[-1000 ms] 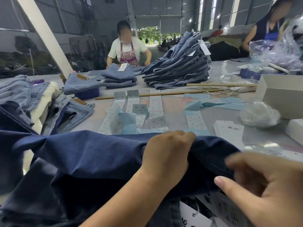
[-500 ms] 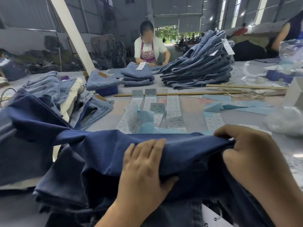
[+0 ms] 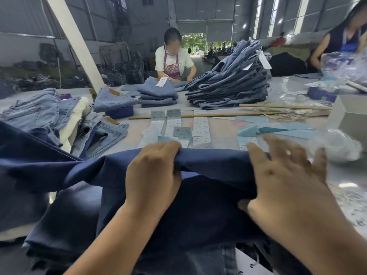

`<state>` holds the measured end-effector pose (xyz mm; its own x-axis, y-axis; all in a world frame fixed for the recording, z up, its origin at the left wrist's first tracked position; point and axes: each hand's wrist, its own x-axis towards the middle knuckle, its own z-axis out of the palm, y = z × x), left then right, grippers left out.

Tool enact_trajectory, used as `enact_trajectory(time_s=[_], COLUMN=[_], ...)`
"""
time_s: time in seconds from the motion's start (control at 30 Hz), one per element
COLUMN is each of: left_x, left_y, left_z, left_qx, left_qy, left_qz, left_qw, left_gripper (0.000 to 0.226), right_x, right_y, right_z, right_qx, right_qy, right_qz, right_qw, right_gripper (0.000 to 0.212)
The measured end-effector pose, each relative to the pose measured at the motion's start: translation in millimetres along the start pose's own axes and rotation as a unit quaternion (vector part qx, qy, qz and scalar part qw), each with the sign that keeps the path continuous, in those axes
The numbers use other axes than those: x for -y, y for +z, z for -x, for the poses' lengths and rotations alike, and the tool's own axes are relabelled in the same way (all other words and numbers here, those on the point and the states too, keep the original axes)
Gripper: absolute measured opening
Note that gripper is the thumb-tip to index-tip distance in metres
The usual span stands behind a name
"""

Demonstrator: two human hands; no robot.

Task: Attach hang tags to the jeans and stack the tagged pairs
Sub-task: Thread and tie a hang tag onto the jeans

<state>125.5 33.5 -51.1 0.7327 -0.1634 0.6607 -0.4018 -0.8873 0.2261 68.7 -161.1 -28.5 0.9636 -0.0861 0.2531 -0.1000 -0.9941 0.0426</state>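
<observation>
Jeans: dark navy pair, near centre of the table, draped over a pile of other garments at the near edge; one leg trails off to the left. The far edge forms a raised fold running left to right.

Left hand: on the fold at centre, fingers curled over the cloth and gripping it.

Right hand: on the right end of the same fold, fingers spread wide and fairly straight, palm pressing the cloth; thumb lies on the denim nearer the camera.

Label strips: several white and grey rows laid flat just beyond the fold, centre of table. Pale blue backing sheets to their right.

Sticks: two long wooden ones, lying left to right beyond the strips.

Tall stack: folded blue jeans, far centre-right, white tags hanging at its top right.

Low stack: folded blue jeans, far centre, left of the tall stack, a tag on top.

Loose denim: light-blue and cream pieces heaped at left.

Plastic bag: crumpled, clear, right of the right hand. Grey box beyond it.

Worker in apron: far side, behind the low stack. Second person: far right, over clear plastic wrap.
</observation>
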Motion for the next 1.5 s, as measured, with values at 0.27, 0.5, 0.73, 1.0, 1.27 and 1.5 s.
enact_trajectory(time_s=[0.27, 0.5, 0.73, 1.0, 1.27, 1.5], left_x=[-42.9, 19.1, 23.1, -53.3, -20.2, 7.0], left_y=[10.7, 35.8, 17.0, 6.8, 26.6, 5.0], left_z=[-0.4, 43.3, 22.5, -23.2, 5.6, 26.2], left_qx=[0.002, 0.006, -0.048, -0.072, 0.073, 0.065], left_qy=[0.079, 0.052, 0.039, 0.126, -0.038, -0.108], left_qz=[0.061, -0.062, -0.041, 0.102, 0.081, 0.007], left_qw=[0.995, 0.997, 0.997, 0.984, 0.993, 0.992], left_gripper=[0.028, 0.041, 0.043, 0.034, 0.084, 0.065], right_x=[12.8, -0.8, -3.8, 8.6, -14.7, -8.2], right_y=[1.8, 24.1, 24.1, -8.2, -12.7, -36.8], right_z=[-14.8, -9.7, -8.0, -19.0, -37.7, -48.6], right_qx=[-0.152, -0.132, -0.123, -0.172, -0.243, -0.340], right_qy=[-0.100, -0.110, -0.083, -0.096, 0.008, -0.037], right_qz=[-0.126, -0.157, -0.151, -0.131, -0.210, -0.264], right_qw=[0.975, 0.973, 0.977, 0.972, 0.947, 0.902], right_gripper=[0.026, 0.021, 0.017, 0.037, 0.018, 0.025])
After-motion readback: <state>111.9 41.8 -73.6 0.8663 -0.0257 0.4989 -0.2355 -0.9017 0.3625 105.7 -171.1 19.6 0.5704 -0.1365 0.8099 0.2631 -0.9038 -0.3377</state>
